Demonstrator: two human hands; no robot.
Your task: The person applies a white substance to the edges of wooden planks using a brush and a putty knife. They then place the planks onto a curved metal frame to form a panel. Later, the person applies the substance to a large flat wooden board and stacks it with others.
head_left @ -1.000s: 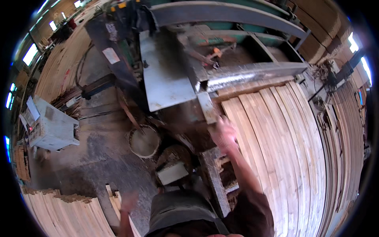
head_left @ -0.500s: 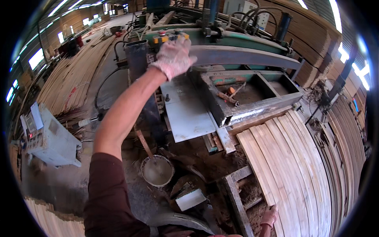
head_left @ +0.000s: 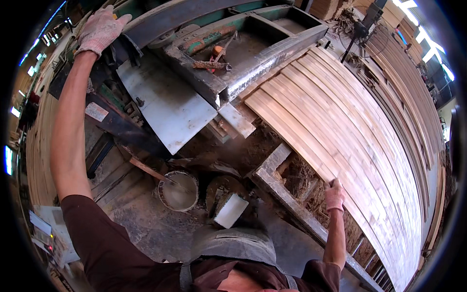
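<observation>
My left hand (head_left: 103, 31), in a pale knitted glove, reaches far out to the upper left. Its fingers are stretched and the thumb stands apart, over a button box almost wholly hidden beneath it; a speck of yellow shows. On the right lies a wide panel of pale wooden strips (head_left: 335, 131), set side by side. My right hand (head_left: 334, 195), also gloved, is closed at the panel's near left edge, with its fingertips partly hidden. Below that edge runs a dusty metal frame (head_left: 272, 180).
A heavy machine frame (head_left: 272, 63) with open bays stands ahead, beside a whitish metal plate (head_left: 168, 107). Closer in are a bucket (head_left: 160, 192) of cloudy liquid with a stick and a white block (head_left: 231, 210). Stacked boards (head_left: 404, 82) line the far right.
The view has swung right and down, so the machine and panel sit further left and higher. My left hand stays over the button box; my right hand remains at the panel's edge.
</observation>
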